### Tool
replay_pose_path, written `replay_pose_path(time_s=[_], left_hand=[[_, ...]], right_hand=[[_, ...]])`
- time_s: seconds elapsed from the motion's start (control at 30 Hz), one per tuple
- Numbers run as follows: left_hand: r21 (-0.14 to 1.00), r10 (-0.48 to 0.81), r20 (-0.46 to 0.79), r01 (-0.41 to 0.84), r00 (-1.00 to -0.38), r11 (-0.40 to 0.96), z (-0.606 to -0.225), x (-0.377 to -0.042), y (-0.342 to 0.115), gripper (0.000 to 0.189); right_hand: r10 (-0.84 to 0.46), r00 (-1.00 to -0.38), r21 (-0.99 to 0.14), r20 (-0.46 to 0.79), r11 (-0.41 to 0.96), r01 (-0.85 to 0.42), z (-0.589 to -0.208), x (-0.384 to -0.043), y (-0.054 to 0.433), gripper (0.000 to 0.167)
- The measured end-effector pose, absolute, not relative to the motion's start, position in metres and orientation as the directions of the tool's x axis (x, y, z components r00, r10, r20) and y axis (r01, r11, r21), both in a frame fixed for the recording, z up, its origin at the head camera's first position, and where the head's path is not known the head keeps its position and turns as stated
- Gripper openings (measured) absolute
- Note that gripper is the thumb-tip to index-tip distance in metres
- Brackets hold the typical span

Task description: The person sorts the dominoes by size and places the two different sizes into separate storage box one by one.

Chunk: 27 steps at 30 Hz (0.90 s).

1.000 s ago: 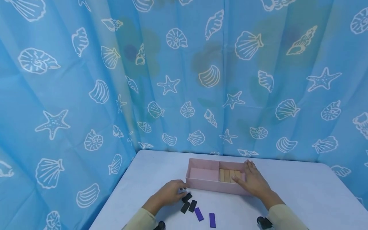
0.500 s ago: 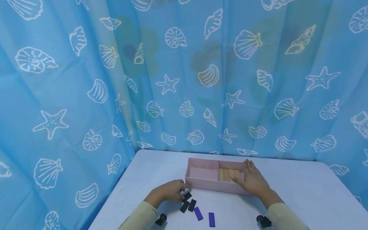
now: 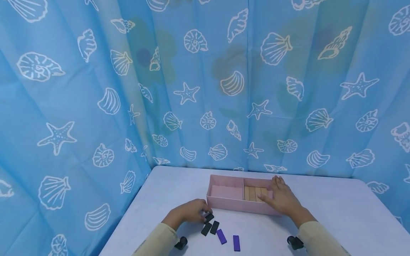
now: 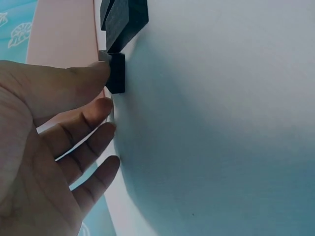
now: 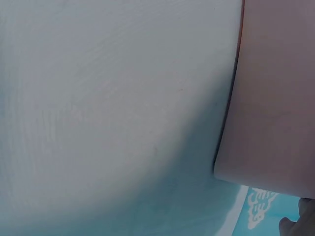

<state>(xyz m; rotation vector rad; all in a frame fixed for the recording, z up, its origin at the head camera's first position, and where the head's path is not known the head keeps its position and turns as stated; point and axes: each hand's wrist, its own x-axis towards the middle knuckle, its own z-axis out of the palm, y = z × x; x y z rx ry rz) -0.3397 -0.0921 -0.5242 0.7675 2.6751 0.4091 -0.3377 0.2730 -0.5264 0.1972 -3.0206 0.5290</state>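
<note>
My left hand [image 3: 191,210] pinches a small black block [image 3: 209,217] between thumb and index finger, just in front of a pink box's left end. In the left wrist view the thumb lies against this block [image 4: 117,73] while the other fingers spread apart below it. Two more black blocks [image 3: 206,229] lie right beside it. The pink box [image 3: 237,205] has two compartments; light wooden blocks [image 3: 253,193] stand in a row in the right one. My right hand [image 3: 283,200] rests over the box's right end, fingers extended, thumb across the front rim.
Two purple blocks [image 3: 236,243] lie on the white table [image 3: 179,185] nearer to me. A black wrist camera [image 3: 181,243] shows at each sleeve. Behind the table hangs a blue curtain [image 3: 205,89] with white shell prints.
The left index finger has come down from the box's corner to the black block beside the thumb. The right hand stays on the box, and the blocks and box keep their places.
</note>
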Motion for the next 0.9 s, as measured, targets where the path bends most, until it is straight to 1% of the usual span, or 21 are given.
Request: replay_pose_path(time_s=[0.23, 0.4, 0.63, 0.77, 0.9], left_hand=[[0.366, 0.571, -0.223, 0.476, -0.790, 0.800, -0.5305, -0.3378, -0.0949, 0.040], [0.407, 0.571, -0.194, 0.465, -0.797, 0.786, -0.5283, -0.3377, -0.0941, 0.038], [0.484, 0.567, -0.222, 0.415, -0.793, 0.770, -0.5246, -0.3386, -0.0903, 0.039], [0.503, 0.541, -0.222, 0.381, -0.811, 0.776, -0.5251, -0.3382, -0.0906, 0.037], [0.551, 0.538, -0.186, 0.366, -0.822, 0.750, -0.5274, -0.3372, -0.0901, 0.032]], right_hand=[[-0.129, -0.986, -0.334, 0.104, 0.929, -0.156, -0.5325, -0.3380, 0.2734, 0.109], [-0.133, -0.984, -0.327, 0.122, 0.930, -0.167, -0.5340, -0.3389, 0.2742, 0.107], [-0.132, -0.985, -0.334, 0.110, 0.929, -0.161, -0.5337, -0.3390, 0.2776, 0.109], [-0.140, -0.983, -0.326, 0.121, 0.929, -0.173, -0.5343, -0.3396, 0.2759, 0.109], [-0.139, -0.982, -0.321, 0.130, 0.931, -0.174, -0.5337, -0.3397, 0.2746, 0.109]])
